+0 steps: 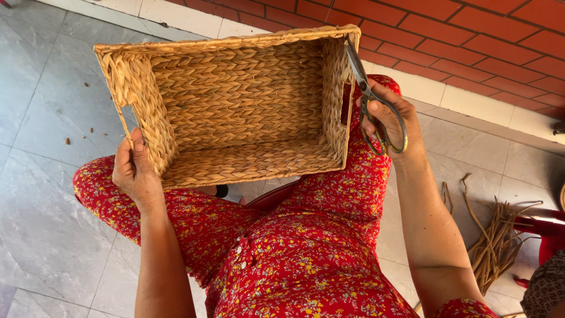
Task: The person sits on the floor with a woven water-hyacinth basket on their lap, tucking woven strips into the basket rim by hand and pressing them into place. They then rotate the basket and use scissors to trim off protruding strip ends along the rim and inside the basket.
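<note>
The left hand [134, 172] grips the near left corner of a rectangular woven basket [235, 106], fingers wrapped behind the wall and thumb along its front edge; the right hand [389, 125] is closed through the loops of a pair of scissors [369, 97], whose blades run up along the basket's right rim to its far right corner; whether the blades are parted cannot be told. The basket is tipped on its side over the person's lap, its open mouth facing the camera, a slot handle cut in its right wall just beside the scissors; a loose strand hangs down the left wall toward the left hand. Below it lie knees in red flowered cloth [294, 247]. To the left the grey tiled floor [41, 194] lies open, with a few small scraps; to the right a bundle of dried fibre strands [494, 241] lies near the arm; beyond the basket's top edge a pale tile strip meets red brick paving [482, 35].
</note>
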{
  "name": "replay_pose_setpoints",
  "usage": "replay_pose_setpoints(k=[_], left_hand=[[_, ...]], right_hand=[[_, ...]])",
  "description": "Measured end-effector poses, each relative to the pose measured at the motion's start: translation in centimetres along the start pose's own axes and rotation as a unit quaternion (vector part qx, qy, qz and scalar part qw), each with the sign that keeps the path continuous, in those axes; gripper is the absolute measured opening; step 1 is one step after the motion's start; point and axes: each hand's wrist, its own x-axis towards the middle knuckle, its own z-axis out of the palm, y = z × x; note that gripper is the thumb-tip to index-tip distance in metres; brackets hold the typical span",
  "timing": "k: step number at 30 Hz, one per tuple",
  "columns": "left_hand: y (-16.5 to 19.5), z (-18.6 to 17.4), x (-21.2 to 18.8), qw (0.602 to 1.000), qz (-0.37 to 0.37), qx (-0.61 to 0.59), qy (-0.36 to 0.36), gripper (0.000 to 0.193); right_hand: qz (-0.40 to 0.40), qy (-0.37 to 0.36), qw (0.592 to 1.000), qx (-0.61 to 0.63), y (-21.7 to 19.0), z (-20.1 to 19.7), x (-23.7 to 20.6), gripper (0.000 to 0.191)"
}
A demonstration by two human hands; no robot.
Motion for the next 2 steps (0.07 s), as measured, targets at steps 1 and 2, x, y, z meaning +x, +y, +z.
replay_pose_setpoints(k=[1, 2], left_hand=[[0.04, -0.03, -0.06, 1.0, -0.008, 0.005, 0.003, 0.02], [0.08, -0.02, -0.07, 1.0, -0.015, 0.009, 0.005, 0.02]], right_hand=[[-0.001, 0.0, 1.0, -0.007, 0.08, -0.14, 0.02, 0.06], [-0.001, -0.007, 1.0, -0.014, 0.13, -0.31, 0.03, 0.061]])
